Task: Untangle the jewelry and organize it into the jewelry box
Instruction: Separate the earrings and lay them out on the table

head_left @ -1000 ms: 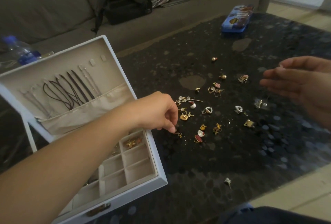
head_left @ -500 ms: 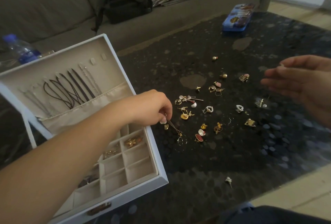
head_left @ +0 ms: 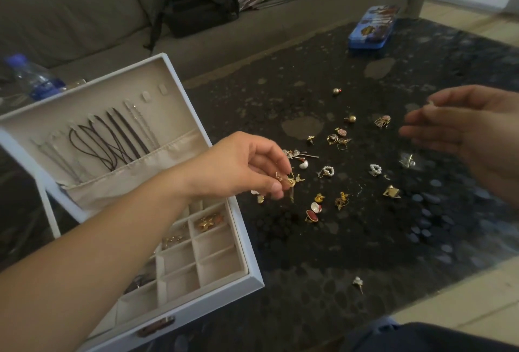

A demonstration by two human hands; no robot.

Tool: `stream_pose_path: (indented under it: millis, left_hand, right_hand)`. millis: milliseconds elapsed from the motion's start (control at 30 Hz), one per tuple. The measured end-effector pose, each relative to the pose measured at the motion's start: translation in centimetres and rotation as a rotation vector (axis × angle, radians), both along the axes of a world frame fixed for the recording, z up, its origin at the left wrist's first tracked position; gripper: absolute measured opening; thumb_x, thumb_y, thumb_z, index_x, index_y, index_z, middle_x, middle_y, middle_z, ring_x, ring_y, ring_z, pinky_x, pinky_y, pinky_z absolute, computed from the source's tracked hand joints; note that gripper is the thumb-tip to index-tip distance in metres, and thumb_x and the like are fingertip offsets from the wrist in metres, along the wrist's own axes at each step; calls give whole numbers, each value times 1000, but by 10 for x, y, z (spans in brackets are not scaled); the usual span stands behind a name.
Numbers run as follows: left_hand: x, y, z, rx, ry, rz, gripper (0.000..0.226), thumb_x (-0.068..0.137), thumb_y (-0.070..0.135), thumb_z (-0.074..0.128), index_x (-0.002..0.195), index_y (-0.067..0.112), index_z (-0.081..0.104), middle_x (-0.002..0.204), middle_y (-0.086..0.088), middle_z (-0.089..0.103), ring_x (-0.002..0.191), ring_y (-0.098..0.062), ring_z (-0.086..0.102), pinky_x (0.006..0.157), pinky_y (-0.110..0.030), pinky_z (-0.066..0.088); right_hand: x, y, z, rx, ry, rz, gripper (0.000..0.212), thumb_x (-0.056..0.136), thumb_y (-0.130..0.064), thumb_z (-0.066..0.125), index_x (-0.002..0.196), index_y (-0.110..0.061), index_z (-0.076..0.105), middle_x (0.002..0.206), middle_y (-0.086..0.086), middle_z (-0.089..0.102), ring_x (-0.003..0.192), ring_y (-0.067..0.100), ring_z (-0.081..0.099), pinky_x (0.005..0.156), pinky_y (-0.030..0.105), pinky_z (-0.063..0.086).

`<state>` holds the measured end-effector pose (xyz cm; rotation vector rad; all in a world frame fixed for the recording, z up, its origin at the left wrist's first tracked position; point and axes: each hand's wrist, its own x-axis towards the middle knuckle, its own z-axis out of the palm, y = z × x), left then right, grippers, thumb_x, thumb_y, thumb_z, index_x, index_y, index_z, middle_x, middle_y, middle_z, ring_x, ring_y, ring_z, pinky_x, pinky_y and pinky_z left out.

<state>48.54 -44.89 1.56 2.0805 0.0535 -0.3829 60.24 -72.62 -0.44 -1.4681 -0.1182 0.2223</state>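
Fingertips of the left hand pinch a gold earring just above the dark table, beside the open jewelry box. Right hand hovers with relaxed, straight fingers over the scattered earrings.

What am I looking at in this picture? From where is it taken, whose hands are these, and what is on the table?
The camera sits on a person's head, looking down at their own two hands; there is no machine. The left hand pinches a small gold earring above the dark table. The right hand hovers open with nothing in it. Many small earrings lie scattered on the table. At the left stands an open white jewelry box; necklaces hang inside its lid. Behind lies a blue tin.
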Motion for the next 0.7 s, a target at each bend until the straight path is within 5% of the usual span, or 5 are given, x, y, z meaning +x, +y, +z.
stream_pose_path:
  millis: [133,300,467,600,700]
  left_hand:
    - [-6,-8,5,-159,1,13,19,84,-6,67,101,3,65,94,-17,75,85,-25,75,70,-24,59]
    - [-9,-14,8,-268,-17,20,22,78,6,68,100,3,66,91,-13,75,81,-21,73,74,-28,60]
    - [-12,-13,10,-371,0,46,19,78,3,66,97,4,66,86,-13,74,75,-19,73,72,-28,60]
    - [-15,-10,12,-479,45,62,16,79,6,64,94,7,69,82,-13,74,69,-18,73,64,-25,60]
    - [-17,-8,11,-484,49,75,12,83,7,65,94,7,69,79,-11,72,65,-17,71,62,-24,58]
  right_hand:
    - [-29,29,5,-142,-155,142,26,92,6,55,83,-16,66,63,5,67,48,18,63,49,24,51]
    - [-58,59,-1,-325,-184,430,36,90,0,53,77,-25,74,64,14,67,55,25,54,61,35,40]
    - [-71,64,3,-307,-177,621,8,86,-31,70,88,-29,77,64,13,67,42,4,45,46,14,35]
    - [-72,65,1,-233,-181,717,28,69,-47,73,89,-27,77,72,21,68,60,24,55,65,39,44]
    - [-71,67,-2,-207,-179,706,28,70,-46,72,82,-21,76,67,18,67,57,25,54,63,41,43]
